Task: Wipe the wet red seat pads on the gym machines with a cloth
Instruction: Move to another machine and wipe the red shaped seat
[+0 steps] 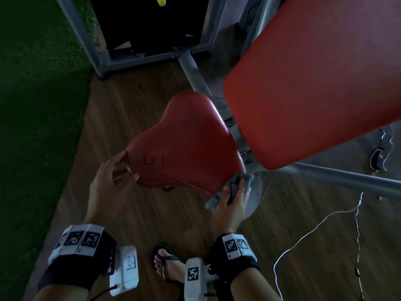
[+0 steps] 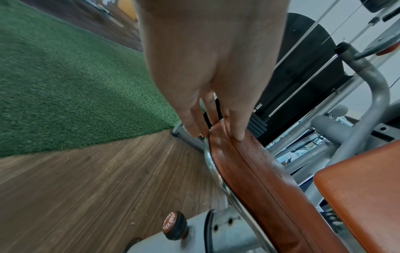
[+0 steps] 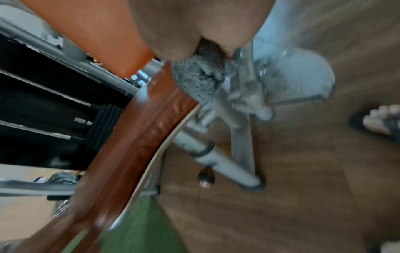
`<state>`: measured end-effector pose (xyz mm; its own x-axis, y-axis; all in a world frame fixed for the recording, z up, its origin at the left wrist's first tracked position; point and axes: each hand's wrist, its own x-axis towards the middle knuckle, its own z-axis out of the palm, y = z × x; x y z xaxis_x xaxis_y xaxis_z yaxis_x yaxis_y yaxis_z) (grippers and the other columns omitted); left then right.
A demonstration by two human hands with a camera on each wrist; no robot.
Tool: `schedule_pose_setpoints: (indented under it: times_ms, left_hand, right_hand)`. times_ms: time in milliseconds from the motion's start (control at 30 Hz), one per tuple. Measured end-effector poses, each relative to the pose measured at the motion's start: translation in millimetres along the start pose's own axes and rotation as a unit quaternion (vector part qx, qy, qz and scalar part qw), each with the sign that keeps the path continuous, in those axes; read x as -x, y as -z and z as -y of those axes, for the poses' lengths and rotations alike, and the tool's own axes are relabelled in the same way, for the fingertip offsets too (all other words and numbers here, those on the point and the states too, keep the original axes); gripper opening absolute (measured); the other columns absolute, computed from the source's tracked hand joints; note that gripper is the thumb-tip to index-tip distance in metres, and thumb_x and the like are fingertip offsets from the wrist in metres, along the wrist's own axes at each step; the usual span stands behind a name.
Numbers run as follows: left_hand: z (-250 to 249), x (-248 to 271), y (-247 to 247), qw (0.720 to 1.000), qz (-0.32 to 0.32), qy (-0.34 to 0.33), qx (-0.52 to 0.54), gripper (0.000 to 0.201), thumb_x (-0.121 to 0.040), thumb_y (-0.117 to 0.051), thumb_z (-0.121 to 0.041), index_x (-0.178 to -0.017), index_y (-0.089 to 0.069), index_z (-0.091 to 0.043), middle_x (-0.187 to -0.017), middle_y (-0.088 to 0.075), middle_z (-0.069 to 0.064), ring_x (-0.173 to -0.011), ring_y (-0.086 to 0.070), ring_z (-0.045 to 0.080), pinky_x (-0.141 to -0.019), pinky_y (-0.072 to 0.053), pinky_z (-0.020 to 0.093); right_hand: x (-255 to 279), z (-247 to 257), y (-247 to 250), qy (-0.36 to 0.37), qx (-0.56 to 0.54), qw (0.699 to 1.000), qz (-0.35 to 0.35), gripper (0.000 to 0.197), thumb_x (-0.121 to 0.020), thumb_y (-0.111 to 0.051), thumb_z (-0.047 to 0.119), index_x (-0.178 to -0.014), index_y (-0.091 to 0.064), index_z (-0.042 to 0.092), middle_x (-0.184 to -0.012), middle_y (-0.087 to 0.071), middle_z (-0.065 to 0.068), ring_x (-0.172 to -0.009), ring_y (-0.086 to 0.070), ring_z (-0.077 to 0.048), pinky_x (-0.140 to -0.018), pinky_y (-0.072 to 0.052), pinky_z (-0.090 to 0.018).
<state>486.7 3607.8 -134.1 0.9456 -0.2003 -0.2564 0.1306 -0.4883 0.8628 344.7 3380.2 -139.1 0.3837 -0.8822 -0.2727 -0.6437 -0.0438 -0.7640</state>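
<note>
Left hand [image 1: 112, 177] fingers pinching; right hand [image 1: 232, 205] fingers curled, gripping.

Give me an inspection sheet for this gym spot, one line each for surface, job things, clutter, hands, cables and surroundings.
Surface: wood-look floor; green turf on the left.
Job's things: red seat pad with droplets on its edge in the left wrist view; larger red back pad above it; grey cloth at the seat's near right corner.
Clutter: dark object on the floor at right, too dim to identify.
Hands: left hand grips the seat's left edge; right hand holds the cloth.
Cables: thin white cable trailing across the floor.
Surroundings: grey machine frame; black weight stack; sandalled foot.
</note>
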Motion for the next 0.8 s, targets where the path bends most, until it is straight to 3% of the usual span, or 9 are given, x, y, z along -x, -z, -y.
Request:
schedule_pose_setpoints:
  times_ms: [100, 167, 233, 367, 467, 533, 667, 800]
  left_hand:
    - [-4.3, 1.9, -1.6, 1.000, -0.006, 0.014, 0.007, 0.063, -0.083, -0.077, -0.015, -0.139, -0.052, -0.026, -0.123, -0.063, -0.003, -0.104, -0.064, 0.004, -0.080, -0.046, 0.016]
    - [-6.2, 2.5, -2.1, 1.000, -0.007, 0.016, 0.010, 0.063, -0.083, -0.077, -0.014, -0.139, -0.052, -0.026, -0.124, -0.062, -0.003, -0.104, -0.064, 0.006, -0.082, -0.048, 0.019]
    - [-7.6, 2.6, -2.7, 1.000, -0.008, 0.016, 0.015, 0.063, -0.083, -0.077, -0.014, -0.139, -0.052, -0.027, -0.126, -0.061, -0.005, -0.103, -0.064, 0.005, -0.086, -0.051, 0.024]
    - [-8.7, 3.0, -3.4, 1.000, -0.013, 0.016, 0.019, 0.063, -0.084, -0.076, -0.012, -0.140, -0.052, -0.027, -0.124, -0.058, -0.006, -0.099, -0.061, -0.001, -0.078, -0.044, 0.012]
    - [-6.7, 4.0, -5.9, 0.999, -0.018, 0.016, 0.033, 0.063, -0.084, -0.076, -0.010, -0.141, -0.052, -0.024, -0.125, -0.057, -0.006, -0.102, -0.063, 0.001, -0.080, -0.046, 0.012]
    - [-7.0, 5.2, -6.6, 0.999, -0.022, 0.020, 0.040, 0.064, -0.084, -0.075, -0.009, -0.141, -0.051, -0.024, -0.126, -0.056, -0.006, -0.102, -0.063, 0.002, -0.083, -0.049, 0.017]
    - [-11.0, 7.1, -7.3, 0.998, -0.028, 0.029, 0.050, 0.062, -0.085, -0.074, -0.008, -0.141, -0.051, -0.023, -0.127, -0.057, -0.005, -0.103, -0.063, 0.004, -0.084, -0.049, 0.019]
    - [-18.2, 10.1, -9.4, 0.997, -0.034, 0.037, 0.065, 0.062, -0.087, -0.071, -0.005, -0.142, -0.050, -0.022, -0.127, -0.056, -0.004, -0.101, -0.063, 0.001, -0.084, -0.051, 0.016]
  right_hand:
    - [9.1, 2.7, -2.2, -0.008, -0.004, 0.999, 0.031, 0.057, -0.102, -0.047, 0.025, -0.153, -0.025, 0.017, -0.164, -0.003, -0.004, -0.148, -0.011, -0.015, -0.093, -0.006, 0.009]
    - [-1.1, 4.0, 3.9, -0.004, 0.014, 0.999, 0.029, 0.054, -0.102, -0.046, 0.026, -0.152, -0.028, 0.019, -0.164, -0.009, -0.004, -0.148, -0.015, -0.015, -0.102, -0.012, -0.006]
    - [-16.0, 3.0, 12.0, -0.002, 0.027, 0.999, 0.020, 0.051, -0.102, -0.046, 0.026, -0.151, -0.032, 0.021, -0.162, -0.018, -0.003, -0.147, -0.020, -0.014, -0.104, -0.015, -0.012]
    - [-15.7, 2.4, 10.8, 0.017, 0.045, 0.999, 0.007, 0.051, -0.102, -0.045, 0.026, -0.151, -0.032, 0.021, -0.160, -0.023, -0.004, -0.147, -0.023, -0.017, -0.111, -0.019, -0.019]
    - [10.4, 4.0, -1.9, 0.011, 0.061, 0.998, 0.029, 0.056, -0.102, -0.047, 0.027, -0.153, -0.027, 0.017, -0.164, -0.004, -0.007, -0.147, -0.011, -0.011, -0.104, -0.011, -0.010]
    - [22.0, 2.1, -6.9, 0.019, 0.073, 0.996, 0.044, 0.059, -0.100, -0.050, 0.026, -0.153, -0.026, 0.016, -0.163, 0.003, -0.012, -0.149, -0.006, -0.018, -0.102, -0.008, -0.007]
    - [9.2, 1.4, -1.2, 0.040, 0.095, 0.993, 0.055, 0.057, -0.101, -0.048, 0.026, -0.153, -0.026, 0.017, -0.163, 0.004, -0.012, -0.150, -0.005, -0.021, -0.106, -0.012, -0.014]
    - [-17.6, 8.2, 13.4, 0.070, 0.140, 0.986, 0.066, 0.053, -0.102, -0.045, 0.028, -0.151, -0.030, 0.017, -0.164, -0.007, -0.008, -0.149, -0.010, -0.019, -0.106, -0.009, -0.014]
